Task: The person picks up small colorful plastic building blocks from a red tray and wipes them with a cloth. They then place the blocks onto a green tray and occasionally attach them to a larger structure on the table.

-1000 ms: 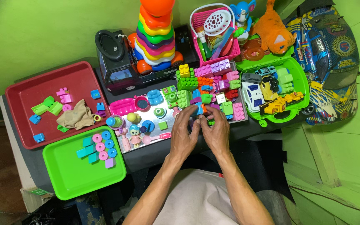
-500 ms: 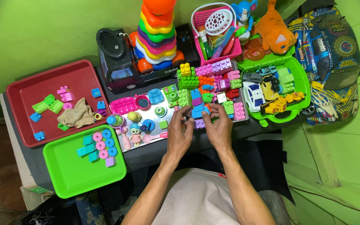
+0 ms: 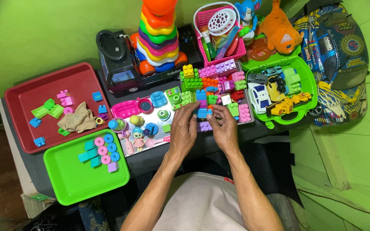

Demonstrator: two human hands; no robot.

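I see both forearms run up from the bottom edge and meet over the middle of the table (image 3: 22, 171). My left hand (image 3: 183, 130) lies palm down, wrist straight, fingers curled forward; my right hand (image 3: 224, 128) mirrors it, angled slightly inward. Both sets of fingertips are pinched together on 1 blue brick (image 3: 203, 113), a small studded plastic piece held between them just above the metal tray (image 3: 150, 145), at the near edge of the brick pile (image 3: 213, 83).

Going down in size: the red tray (image 3: 26, 132) is shallow, glossy plastic with rounded corners, holding a crumpled tan cloth (image 3: 77, 122) and a few loose bricks. The green tray (image 3: 69, 182) next to it has the same glossy finish and carries a cluster of round pink and blue pieces. The green case (image 3: 309, 113) to the right is moulded plastic, open, with toy cars inside. The ring stack (image 3: 159, 34) is smooth, shiny and cone-shaped. The pink basket (image 3: 202, 40) has slatted walls. The orange plush (image 3: 281, 36) looks fuzzy and soft. The small doll (image 3: 138, 137) lies on the metal tray, well left of my hands.
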